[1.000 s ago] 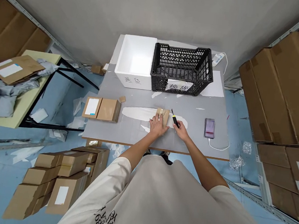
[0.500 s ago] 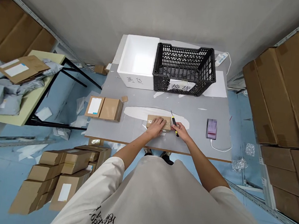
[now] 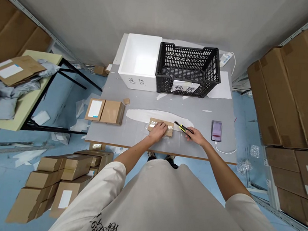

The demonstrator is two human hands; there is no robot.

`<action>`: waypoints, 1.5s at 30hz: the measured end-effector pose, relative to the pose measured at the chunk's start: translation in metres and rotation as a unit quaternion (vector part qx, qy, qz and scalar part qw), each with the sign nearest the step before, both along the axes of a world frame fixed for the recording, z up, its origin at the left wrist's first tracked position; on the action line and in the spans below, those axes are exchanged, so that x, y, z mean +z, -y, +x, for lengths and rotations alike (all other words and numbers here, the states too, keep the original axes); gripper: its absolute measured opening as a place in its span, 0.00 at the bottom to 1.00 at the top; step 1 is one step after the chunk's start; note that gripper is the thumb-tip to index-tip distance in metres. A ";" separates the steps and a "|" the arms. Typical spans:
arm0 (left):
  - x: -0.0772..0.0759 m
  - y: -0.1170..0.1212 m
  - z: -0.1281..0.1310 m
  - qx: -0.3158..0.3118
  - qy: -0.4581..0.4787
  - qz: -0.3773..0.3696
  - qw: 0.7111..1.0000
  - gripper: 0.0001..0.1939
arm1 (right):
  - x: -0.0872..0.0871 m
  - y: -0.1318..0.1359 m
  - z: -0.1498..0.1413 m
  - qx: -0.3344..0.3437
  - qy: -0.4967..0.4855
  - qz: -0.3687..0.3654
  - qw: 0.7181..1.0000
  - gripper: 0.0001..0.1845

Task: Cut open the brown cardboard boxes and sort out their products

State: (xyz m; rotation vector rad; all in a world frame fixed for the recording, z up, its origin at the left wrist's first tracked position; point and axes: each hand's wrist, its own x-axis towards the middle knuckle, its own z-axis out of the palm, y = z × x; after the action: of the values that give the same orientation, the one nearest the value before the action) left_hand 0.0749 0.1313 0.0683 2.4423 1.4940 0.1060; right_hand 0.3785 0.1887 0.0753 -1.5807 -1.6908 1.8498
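Note:
A small taped cardboard box (image 3: 169, 129) lies near the front of the grey table (image 3: 144, 101). My left hand (image 3: 158, 131) rests on top of it, fingers laid over its upper face. To the right of the box, my right hand (image 3: 194, 135) is closed around a black and yellow utility knife (image 3: 182, 127). The knife's tip points left, close to the box's right end. Whether the tip touches the box I cannot tell.
Behind stand a white foam box (image 3: 137, 80) and a black plastic crate (image 3: 186, 91). Two cardboard boxes (image 3: 111, 112) sit at the left. A phone (image 3: 216, 131) with a cable lies at the right. Stacked cartons (image 3: 75, 167) stand on the floor at left.
My right hand has moved slightly right and turned the knife from steep to nearly level, pointing left. My left hand stays on the box. The whole view has shifted a little.

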 end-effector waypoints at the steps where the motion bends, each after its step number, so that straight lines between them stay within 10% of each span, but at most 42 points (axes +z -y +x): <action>1: 0.000 0.000 0.000 0.000 -0.002 0.000 1.000 0.24 | 0.003 -0.001 0.003 0.012 0.004 0.000 1.000 0.21; 22: -0.005 0.005 0.008 0.030 -0.033 -0.003 0.999 0.21 | -0.008 -0.032 -0.014 0.236 0.177 0.247 0.923 0.19; 45: -0.004 0.006 0.009 0.032 -0.029 -0.021 0.999 0.23 | -0.016 -0.013 -0.003 0.183 0.067 0.056 0.979 0.21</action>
State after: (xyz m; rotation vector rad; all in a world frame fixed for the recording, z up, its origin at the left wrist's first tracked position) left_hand 0.0840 0.1252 0.0648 2.3844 1.5828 0.0147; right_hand 0.3754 0.2016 0.0588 -1.4545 -2.2310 1.7913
